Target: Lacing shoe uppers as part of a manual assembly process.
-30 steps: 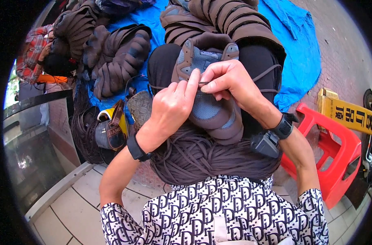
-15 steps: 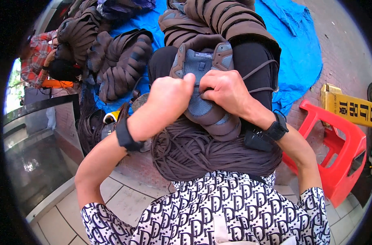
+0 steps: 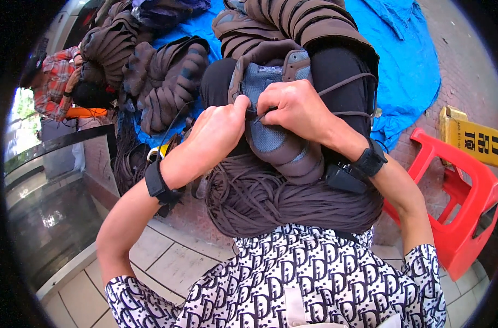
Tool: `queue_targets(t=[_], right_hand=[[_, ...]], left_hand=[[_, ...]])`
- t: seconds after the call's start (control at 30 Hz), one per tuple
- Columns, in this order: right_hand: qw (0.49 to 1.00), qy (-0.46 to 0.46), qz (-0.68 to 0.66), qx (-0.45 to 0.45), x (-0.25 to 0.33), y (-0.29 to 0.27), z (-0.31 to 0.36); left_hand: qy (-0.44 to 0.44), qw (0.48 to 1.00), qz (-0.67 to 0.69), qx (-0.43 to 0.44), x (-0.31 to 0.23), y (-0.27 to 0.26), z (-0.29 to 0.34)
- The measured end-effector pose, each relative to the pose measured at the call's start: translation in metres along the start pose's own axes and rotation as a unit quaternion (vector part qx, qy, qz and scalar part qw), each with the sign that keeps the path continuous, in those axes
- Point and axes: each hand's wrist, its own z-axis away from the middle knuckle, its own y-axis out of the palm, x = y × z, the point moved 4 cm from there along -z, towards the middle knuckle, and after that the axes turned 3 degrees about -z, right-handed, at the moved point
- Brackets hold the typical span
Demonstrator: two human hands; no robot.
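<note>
Shoe upper (image 3: pixel 286 141), long axis from half-past-eleven to half-past-five, toe at the latter; right hand (image 3: pixel 299 112) pinching lace (image 3: pixel 256 118); left hand (image 3: pixel 219 124) curled closed.

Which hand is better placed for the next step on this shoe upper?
Probably the right hand: its closed fingertips are over the blue mesh of the shoe upper, seemingly pinching a lace. The left hand, fist-like, is at the upper's left edge.

Right of the shoe upper (image 3: pixel 279 143), passage is crossed by lace (image 3: pixel 347 82); far, blocked by stacked uppers (image 3: pixel 309 24); over the far-right blue sheet (image 3: pixel 406 71), access is afforded.
</note>
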Motion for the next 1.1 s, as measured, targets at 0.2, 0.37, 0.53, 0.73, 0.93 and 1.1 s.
queue_targets(t=[0.2,0.37,0.53,0.73,0.93,1.1], right_hand=[[0.999,0.021,-0.031,-0.006,0.004,-0.009,-0.001],[0.971,0.194,-0.132,0.039,-0.012,-0.006,-0.012],[0.988,0.105,-0.021,0.110,-0.015,-0.007,-0.034],[0.943,0.159,-0.096,0.276,-0.020,-0.008,-0.039],[0.914,0.184,-0.045,0.358,-0.018,-0.006,-0.044],[0.911,0.185,0.000,0.368,-0.014,-0.003,-0.044]], left_hand=[[-0.002,0.993,0.099,-0.070,-0.006,0.000,0.000],[-0.071,0.978,0.157,-0.115,-0.003,0.006,0.005],[-0.023,0.983,0.091,-0.158,-0.005,0.008,0.002],[0.104,0.972,-0.002,-0.210,-0.010,0.008,0.000],[0.130,0.960,-0.005,-0.248,-0.016,0.016,0.002],[0.144,0.946,-0.124,-0.261,-0.019,0.007,0.004]])
